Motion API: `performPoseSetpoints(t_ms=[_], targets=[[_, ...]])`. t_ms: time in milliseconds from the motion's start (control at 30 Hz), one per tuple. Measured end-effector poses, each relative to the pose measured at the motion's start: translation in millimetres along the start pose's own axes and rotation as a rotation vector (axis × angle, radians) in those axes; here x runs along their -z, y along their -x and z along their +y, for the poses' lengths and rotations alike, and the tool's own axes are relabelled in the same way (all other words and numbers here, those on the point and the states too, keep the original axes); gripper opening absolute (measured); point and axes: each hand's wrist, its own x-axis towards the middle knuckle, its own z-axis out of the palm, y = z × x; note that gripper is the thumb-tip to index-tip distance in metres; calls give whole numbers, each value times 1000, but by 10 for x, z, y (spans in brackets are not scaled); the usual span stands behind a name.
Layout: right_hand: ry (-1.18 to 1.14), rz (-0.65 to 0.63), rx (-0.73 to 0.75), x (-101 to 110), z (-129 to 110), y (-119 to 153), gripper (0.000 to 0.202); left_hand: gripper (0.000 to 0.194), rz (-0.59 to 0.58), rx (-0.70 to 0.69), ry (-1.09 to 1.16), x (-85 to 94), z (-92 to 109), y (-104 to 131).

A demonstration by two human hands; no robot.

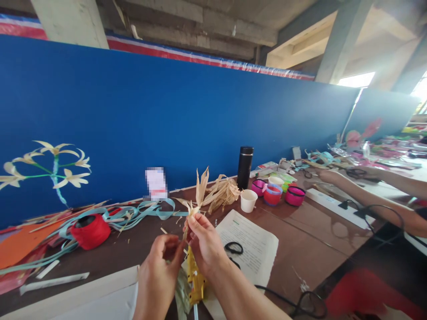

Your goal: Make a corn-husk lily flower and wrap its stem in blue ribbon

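My right hand (204, 242) pinches a pale dried corn husk piece (191, 209) between thumb and fingers, its pointed leaves spreading upward. Close beside it, my left hand (163, 269) has its thumb and index finger closed at the lower, stem-like end of the same husk piece. Directly below my hands lies a yellow glue gun (196, 282), partly hidden by my right wrist. A bundle of dried corn husks (222, 194) rests just beyond my right hand. Black-handled scissors (234, 248) lie on a printed sheet (253, 238) to the right.
A white cup (248, 201), a black thermos (245, 169) and several coloured tape rolls (295, 195) stand at the back. A red roll (90, 231) and blue ribbon (133, 216) lie left. A husk-like flower stem (55, 171) stands before the blue partition (167, 111). Another person's arms (360, 191) reach in right.
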Motion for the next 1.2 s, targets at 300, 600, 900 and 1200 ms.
performPoseSetpoints(t_ms=[300,600,900,1200], targets=[[17,23,3,15,12,4,23,20,171,-319,-168,124,-98,-84],[128,62,57,40,25,-8,25,25,250,-557,-203,144,-90,-7],[125,39,95,81,78,-56,24,24,129,-678,-106,32,2,48],[83,26,80,52,57,-36,25,13,91,-407,-47,-50,-26,82]])
